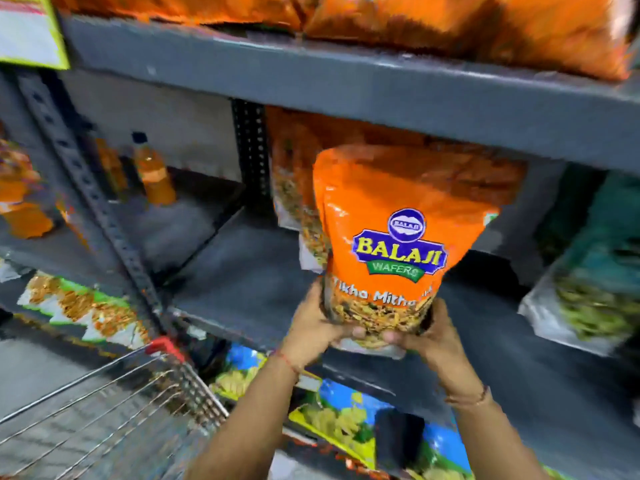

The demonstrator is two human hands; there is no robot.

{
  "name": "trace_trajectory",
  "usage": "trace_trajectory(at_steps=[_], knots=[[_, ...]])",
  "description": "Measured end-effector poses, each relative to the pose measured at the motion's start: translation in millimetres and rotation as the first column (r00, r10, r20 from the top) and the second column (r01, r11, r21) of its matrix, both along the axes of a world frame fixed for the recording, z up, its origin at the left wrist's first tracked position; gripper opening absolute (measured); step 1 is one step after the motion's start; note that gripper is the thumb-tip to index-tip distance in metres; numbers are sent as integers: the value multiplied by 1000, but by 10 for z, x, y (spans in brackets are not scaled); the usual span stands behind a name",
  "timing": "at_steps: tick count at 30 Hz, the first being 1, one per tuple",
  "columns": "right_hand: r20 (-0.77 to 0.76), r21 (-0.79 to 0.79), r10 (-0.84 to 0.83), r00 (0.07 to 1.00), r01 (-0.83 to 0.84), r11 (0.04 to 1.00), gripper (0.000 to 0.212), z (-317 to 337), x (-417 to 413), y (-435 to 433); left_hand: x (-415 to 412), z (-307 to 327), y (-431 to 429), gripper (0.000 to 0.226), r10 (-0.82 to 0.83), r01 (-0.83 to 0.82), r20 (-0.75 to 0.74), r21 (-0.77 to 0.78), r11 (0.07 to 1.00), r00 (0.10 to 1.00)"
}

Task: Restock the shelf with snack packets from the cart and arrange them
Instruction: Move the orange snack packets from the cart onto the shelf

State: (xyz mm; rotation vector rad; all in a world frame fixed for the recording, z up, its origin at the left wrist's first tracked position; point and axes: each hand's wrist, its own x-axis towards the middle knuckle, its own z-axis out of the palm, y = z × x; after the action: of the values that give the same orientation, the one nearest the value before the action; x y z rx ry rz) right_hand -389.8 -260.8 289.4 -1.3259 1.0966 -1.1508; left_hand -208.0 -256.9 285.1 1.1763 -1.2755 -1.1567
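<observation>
Nearest, at lower left: a wire cart (114, 403) with a red handle corner, basket contents not discernible through the blur. Just right of it, on a low shelf tier, flat-lying blue-and-yellow packets (341, 415).

Above those, both hands raised in front of the grey shelf (242, 271). Left hand (313, 327) curled around the lower left corner of an orange snack packet (398, 244), right hand (431, 336) closed on its lower right corner, thumbs across the clear window at the bottom. Packet held upright, long axis vertical, top leaning slightly away toward the shelf, printed face toward the camera, sealed bottom edge lowest; positioned at the front edge of the middle tier, above the bare shelf board.

Directly behind, more orange packets (294, 181) standing upright in a row on the same tier. To the right, green packets (595, 289) leaning. Far left, in the neighbouring bay, bottles of orange drink (154, 173) standing. On the top tier, large orange bags (467, 26).
</observation>
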Motion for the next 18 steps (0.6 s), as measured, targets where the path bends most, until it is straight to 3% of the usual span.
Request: trace_trajectory(at_steps=[3,6,11,18], knots=[[18,-23,-66,998,66,998,83,-89,-388,-382,-415,-102,-514,126,-49,47,44,38,998,998],[9,-21,-103,995,104,994,88,-211,-671,-751,-723,-170,-923,99,-75,65,159,68,996,984],[6,-22,-174,985,174,984,72,-334,-819,-1124,-936,-276,-1355,75,-74,53,186,118,992,980],[-43,0,-182,982,182,983,62,-447,-816,-1263,-964,-577,-1513,73,-63,44,104,178,983,993]])
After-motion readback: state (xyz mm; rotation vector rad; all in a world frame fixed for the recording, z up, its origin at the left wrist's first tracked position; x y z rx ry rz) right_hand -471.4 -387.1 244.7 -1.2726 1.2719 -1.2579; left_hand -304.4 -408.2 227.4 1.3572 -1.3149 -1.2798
